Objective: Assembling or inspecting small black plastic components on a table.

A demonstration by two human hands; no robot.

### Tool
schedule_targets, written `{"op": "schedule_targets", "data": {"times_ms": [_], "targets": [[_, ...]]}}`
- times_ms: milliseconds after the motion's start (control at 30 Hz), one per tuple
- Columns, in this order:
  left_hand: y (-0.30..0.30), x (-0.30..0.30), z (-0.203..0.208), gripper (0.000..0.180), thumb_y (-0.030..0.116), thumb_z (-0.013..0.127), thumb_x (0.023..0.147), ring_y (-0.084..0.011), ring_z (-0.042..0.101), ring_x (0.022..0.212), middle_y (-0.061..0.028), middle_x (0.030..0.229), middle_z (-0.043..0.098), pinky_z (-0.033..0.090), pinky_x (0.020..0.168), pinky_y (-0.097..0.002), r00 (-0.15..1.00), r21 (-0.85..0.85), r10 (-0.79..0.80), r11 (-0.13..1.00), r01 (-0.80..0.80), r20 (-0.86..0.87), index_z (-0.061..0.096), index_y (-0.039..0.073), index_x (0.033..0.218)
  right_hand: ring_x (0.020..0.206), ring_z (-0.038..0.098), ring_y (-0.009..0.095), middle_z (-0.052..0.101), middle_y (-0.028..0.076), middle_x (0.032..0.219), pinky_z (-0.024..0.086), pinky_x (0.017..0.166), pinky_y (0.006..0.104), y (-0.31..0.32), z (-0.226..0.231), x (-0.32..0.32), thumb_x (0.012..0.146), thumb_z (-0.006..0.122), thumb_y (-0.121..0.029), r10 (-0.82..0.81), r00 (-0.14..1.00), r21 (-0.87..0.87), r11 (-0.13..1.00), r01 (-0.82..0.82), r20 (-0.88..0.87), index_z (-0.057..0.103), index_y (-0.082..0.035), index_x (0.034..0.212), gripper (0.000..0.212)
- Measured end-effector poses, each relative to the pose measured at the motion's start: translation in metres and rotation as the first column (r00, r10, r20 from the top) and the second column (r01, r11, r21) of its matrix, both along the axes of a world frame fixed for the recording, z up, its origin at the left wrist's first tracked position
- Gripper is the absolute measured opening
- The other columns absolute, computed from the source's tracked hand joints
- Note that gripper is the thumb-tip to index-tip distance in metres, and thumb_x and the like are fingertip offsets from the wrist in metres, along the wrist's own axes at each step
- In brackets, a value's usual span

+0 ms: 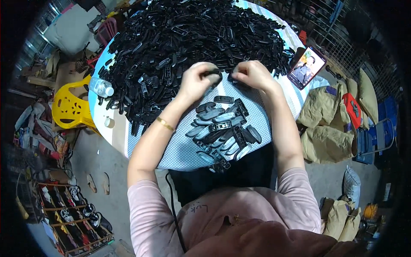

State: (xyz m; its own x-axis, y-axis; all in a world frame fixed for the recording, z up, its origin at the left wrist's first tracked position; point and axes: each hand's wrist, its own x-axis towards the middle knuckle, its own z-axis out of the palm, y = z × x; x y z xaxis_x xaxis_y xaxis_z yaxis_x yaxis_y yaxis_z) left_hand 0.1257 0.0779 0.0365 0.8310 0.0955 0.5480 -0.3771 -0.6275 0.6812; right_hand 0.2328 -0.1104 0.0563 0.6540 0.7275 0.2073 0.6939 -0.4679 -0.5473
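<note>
Reaching forward, left hand (198, 81) curled around a black plastic piece (212, 73), right hand (253, 75) pinching another. Grasped parts mostly hidden by fingers.

Black piece (212, 73) mostly hidden in left grip (198, 80).

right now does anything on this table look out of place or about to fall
Mostly the water bottle: it lies on its side at the left rim of the table, wedged against the big pile of black plastic parts. A phone leans at the pile's right edge. Both the left hand and the right hand pinch black parts.
</note>
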Motion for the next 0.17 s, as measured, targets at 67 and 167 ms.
{"op": "schedule_targets", "data": {"times_ms": [67,167], "targets": [[0.013,-0.006,-0.002,0.02,0.008,0.058,0.083,-0.0165,0.062,0.084,-0.0094,0.097,0.063,0.049,0.077,-0.0263,0.954,-0.484,-0.133,0.875,-0.014,-0.268,0.058,-0.002,0.1,0.078,0.063,0.029,0.065,0.016,0.079,0.049,0.073,0.0384,-0.008,0.005,-0.009,0.066,0.072,-0.035,0.01,0.997,-0.3,0.954,0.014,0.079,0.067,-0.004,0.084,0.037],[0.014,-0.007,0.002,0.025,0.008,0.055,0.086,-0.0176,0.062,0.085,-0.0103,0.099,0.062,0.051,0.079,-0.0278,0.907,-0.744,-0.271,0.665,-0.066,-0.323,0.053,-0.003,0.109,0.076,0.064,0.028,0.065,0.015,0.078,0.049,0.072,0.0369,-0.007,-0.012,-0.011,0.062,0.074,-0.034,0.042,0.968,-0.456,0.886,0.079,0.249,0.067,-0.007,0.08,0.033]]}}
